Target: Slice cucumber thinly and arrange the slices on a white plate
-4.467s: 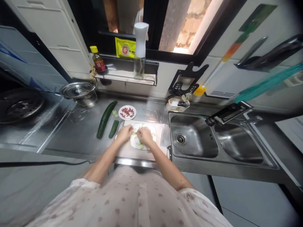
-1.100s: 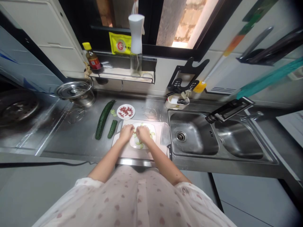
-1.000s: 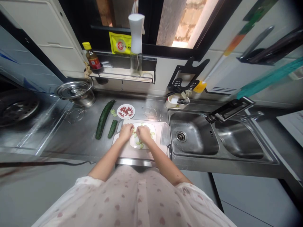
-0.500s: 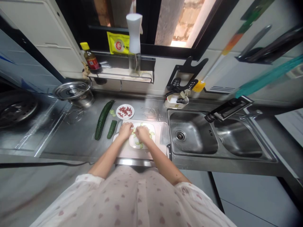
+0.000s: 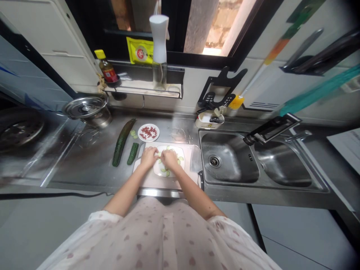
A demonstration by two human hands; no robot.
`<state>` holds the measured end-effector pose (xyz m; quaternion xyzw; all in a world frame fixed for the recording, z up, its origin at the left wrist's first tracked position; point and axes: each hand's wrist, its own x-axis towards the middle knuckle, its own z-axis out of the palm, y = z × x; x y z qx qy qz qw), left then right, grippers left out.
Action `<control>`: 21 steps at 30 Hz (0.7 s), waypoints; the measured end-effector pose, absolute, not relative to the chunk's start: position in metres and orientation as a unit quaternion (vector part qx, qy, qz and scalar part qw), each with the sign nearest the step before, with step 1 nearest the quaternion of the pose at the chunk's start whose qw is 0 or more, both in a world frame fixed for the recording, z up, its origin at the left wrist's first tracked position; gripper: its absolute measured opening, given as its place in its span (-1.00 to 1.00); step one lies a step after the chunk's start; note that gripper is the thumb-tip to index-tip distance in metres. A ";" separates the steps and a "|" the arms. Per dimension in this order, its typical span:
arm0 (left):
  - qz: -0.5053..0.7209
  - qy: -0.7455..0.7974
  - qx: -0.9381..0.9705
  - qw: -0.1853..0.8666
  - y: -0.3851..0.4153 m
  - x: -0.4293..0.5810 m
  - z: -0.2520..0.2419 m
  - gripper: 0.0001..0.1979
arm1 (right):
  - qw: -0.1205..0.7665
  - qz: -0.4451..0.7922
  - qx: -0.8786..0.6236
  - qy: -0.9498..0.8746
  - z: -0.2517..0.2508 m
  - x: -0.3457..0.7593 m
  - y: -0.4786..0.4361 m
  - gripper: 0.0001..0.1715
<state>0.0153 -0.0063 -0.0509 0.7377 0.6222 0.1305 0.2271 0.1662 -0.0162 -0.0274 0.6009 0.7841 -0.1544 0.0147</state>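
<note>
A white plate [image 5: 157,171] with rounded corners lies on a pale pink cutting board [image 5: 147,182], with pale green cucumber slices [image 5: 165,172] spread around it. My left hand [image 5: 149,156] is at the plate's left edge, fingers pinched by pale green slices. Over the middle of the plate, my right hand [image 5: 169,159] is curled downward; its fingertips and anything in them are hidden. The hands nearly meet. A cleaver [image 5: 196,160] lies along the board's right side. Left of the board are a cut cucumber piece [image 5: 132,153] and a long whole cucumber [image 5: 123,144].
A small plate of chopped red pieces [image 5: 148,132] sits behind the board, beside a few loose slices [image 5: 133,134]. A lidded steel pot [image 5: 95,114] stands at the back left. The double sink [image 5: 229,159] is to the right, below a black faucet [image 5: 271,129].
Both hands stay almost in the same place over the plate, with only slight finger movement. Plates, cucumbers and cleaver have not moved.
</note>
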 end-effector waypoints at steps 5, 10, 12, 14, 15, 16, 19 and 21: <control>0.122 0.618 0.745 0.219 -0.006 0.015 -0.050 -0.79 | 0.018 -0.160 0.598 0.785 -0.028 0.165 -0.015 -0.73; 0.118 0.618 0.745 0.219 -0.006 0.017 -0.050 -0.78 | 0.022 -0.155 0.599 0.785 -0.027 0.165 -0.015 -0.73; 0.116 0.620 0.745 0.220 -0.007 0.018 -0.050 -0.79 | 0.026 -0.153 0.599 0.786 -0.026 0.164 -0.014 -0.73; 0.115 0.622 0.743 0.220 -0.007 0.019 -0.049 -0.80 | 0.030 -0.153 0.599 0.785 -0.025 0.163 -0.014 -0.73; 0.116 0.623 0.742 0.219 -0.008 0.019 -0.049 -0.80 | 0.031 -0.153 0.599 0.785 -0.025 0.163 -0.014 -0.73; 0.116 0.624 0.742 0.218 -0.008 0.019 -0.049 -0.80 | 0.032 -0.154 0.599 0.785 -0.025 0.162 -0.014 -0.73; 0.117 0.626 0.741 0.216 -0.007 0.019 -0.049 -0.80 | 0.033 -0.157 0.598 0.785 -0.024 0.162 -0.014 -0.74; 0.121 0.626 0.739 0.217 -0.006 0.019 -0.049 -0.79 | 0.030 -0.161 0.600 0.783 -0.022 0.165 -0.014 -0.74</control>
